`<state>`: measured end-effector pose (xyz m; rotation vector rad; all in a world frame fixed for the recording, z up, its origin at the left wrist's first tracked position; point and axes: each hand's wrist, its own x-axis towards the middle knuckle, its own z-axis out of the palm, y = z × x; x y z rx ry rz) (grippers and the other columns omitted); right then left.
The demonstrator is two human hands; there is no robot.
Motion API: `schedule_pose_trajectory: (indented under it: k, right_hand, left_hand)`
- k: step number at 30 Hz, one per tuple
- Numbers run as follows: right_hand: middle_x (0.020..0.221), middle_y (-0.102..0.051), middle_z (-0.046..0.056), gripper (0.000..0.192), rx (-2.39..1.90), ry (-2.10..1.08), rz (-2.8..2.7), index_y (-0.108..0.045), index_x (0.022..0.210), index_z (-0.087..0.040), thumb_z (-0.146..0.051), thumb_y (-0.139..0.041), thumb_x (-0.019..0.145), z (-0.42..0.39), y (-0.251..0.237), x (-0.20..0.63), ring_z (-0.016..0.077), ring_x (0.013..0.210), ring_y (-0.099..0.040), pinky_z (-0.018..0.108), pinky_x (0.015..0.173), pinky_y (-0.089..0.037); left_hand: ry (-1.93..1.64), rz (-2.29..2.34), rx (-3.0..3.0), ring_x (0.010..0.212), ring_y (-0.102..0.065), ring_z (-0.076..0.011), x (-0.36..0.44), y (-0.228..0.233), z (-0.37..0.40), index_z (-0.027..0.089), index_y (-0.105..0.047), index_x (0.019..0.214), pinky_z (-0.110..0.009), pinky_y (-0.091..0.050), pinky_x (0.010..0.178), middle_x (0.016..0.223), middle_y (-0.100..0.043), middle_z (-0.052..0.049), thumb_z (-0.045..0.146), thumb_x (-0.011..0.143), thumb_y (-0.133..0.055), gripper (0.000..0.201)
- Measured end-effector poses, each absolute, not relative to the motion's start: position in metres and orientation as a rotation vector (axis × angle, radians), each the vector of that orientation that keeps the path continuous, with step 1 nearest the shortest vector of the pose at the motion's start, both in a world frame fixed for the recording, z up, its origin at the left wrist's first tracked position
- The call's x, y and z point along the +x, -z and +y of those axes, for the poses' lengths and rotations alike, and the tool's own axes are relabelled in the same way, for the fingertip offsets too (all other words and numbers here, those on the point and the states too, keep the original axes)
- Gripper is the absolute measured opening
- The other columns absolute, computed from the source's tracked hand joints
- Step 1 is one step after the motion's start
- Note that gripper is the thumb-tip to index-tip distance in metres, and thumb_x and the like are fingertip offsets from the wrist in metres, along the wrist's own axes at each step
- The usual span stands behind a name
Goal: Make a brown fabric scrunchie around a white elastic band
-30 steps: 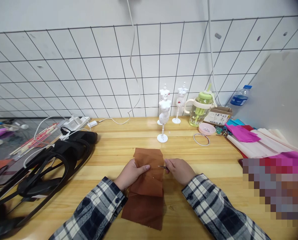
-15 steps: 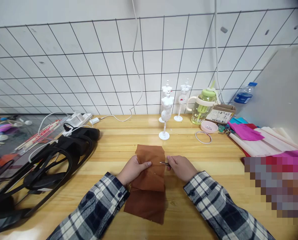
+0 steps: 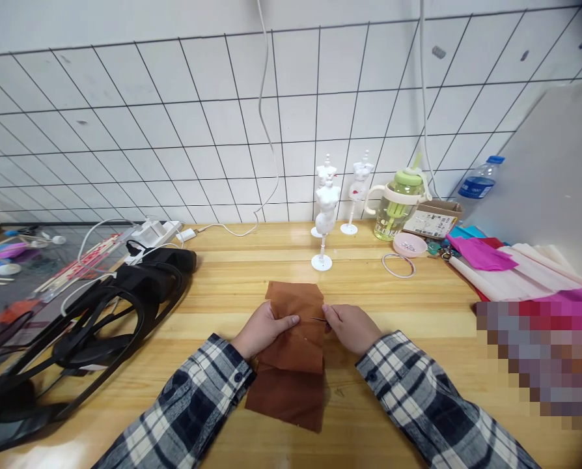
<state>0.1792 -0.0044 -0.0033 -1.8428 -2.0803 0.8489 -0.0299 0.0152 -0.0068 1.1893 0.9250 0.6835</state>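
I see the left hand (image 3: 262, 331) lying on the brown fabric (image 3: 293, 345), fingers curled lightly and the thumb pressed on top, pinching a fold of it. The right hand (image 3: 352, 327) is closed in a fine pinch on a thin metal needle (image 3: 319, 319), whose tip points left into the cloth, just beside the left thumb. The fabric lies on the wooden table (image 3: 418, 312) right in front of me, at the near middle, partly folded over itself.

What worries me: the needle tip sits very near the left thumb, so a push that slips through the thin cloth faster than expected could, I judge, prick it. The cloth is loose and folded, so the point could also catch a second layer and stitch the fold shut (hard to spot from up here). A small needle held only by fingertips could also slip out and be lost on the wood grain. I cannot tell whether a thread is attached.

Counting: one piece of brown fabric, one needle, two hands in plaid sleeves. Behind stand three white miniature mannequins (image 3: 327, 215). To their right I count one green drinking cup (image 3: 399, 205), one pink dish (image 3: 409, 245), one ring (image 3: 398, 265), one small cardboard box (image 3: 430, 221) and one water bottle (image 3: 477, 185). A heap of black straps (image 3: 100, 312) lies at the left.
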Motion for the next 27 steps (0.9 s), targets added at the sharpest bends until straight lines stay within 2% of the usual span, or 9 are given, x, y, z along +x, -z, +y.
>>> schedule_pose_trajectory:
  k: [17,27]
  right_hand:
    - [0.083,-0.071,0.006,0.051,-1.961,-0.634,-2.121,-0.064,0.077,-0.02,-0.039,-0.023,0.1,-0.0077,0.0014,0.1743,0.0169,0.076,-0.061,0.027,0.063,-0.031]
    - [0.081,-0.071,0.006,0.052,-1.987,-0.591,-2.123,-0.066,0.076,-0.02,-0.039,-0.023,0.1,-0.009,-0.0022,0.1715,0.0179,0.074,-0.061,0.028,0.062,-0.031]
  left_hand:
    - [-0.734,0.906,1.15,0.117,-0.058,-0.0319,-0.0299,0.0101,0.0155,0.014,-0.063,0.115,-0.046,-0.048,0.098,0.11,-0.071,-0.011,0.032,0.069,-0.078,0.052]
    - [-0.754,0.937,1.168,0.115,-0.059,-0.0319,-0.0269,0.0065,0.0127,0.014,-0.064,0.113,-0.046,-0.049,0.097,0.113,-0.07,-0.011,0.034,0.066,-0.079,0.053]
